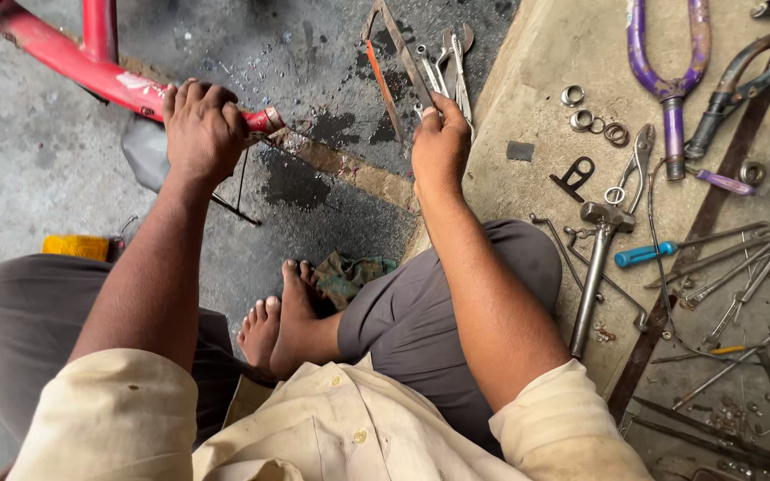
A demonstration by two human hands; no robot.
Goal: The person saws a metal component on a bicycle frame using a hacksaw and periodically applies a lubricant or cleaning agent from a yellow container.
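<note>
The person sits on the grey concrete floor (28, 160) with knees spread and bare feet (280, 321) crossed between them, a crumpled green rag (349, 274) lying just beside the toes. The left hand (202, 129) is closed over the end of a red painted metal bicycle frame tube (100, 76), fingers wrapped round it close to its open tip, which points toward a dark oily patch on the floor. The right hand (440, 147) is closed round the handle end of a rusty metal hacksaw frame (394, 62), which stretches away from the hand with its thin orange-tinted blade running along one side. Just beside the saw, touching or nearly touching it, lies a small bunch of steel open-ended spanners (452, 58). To the right a raised tan concrete slab (545, 53) carries scattered tools: a purple bicycle fork (670, 80) near the far edge, several small metal rings (590, 120) before it, a pair of steel pliers (639, 160), a long steel hammer (597, 267) with its head toward the pliers, and a blue-handled screwdriver (648, 254) among many thin rods and spanners. A small yellow block (76, 247) rests on the floor by the left knee.
</note>
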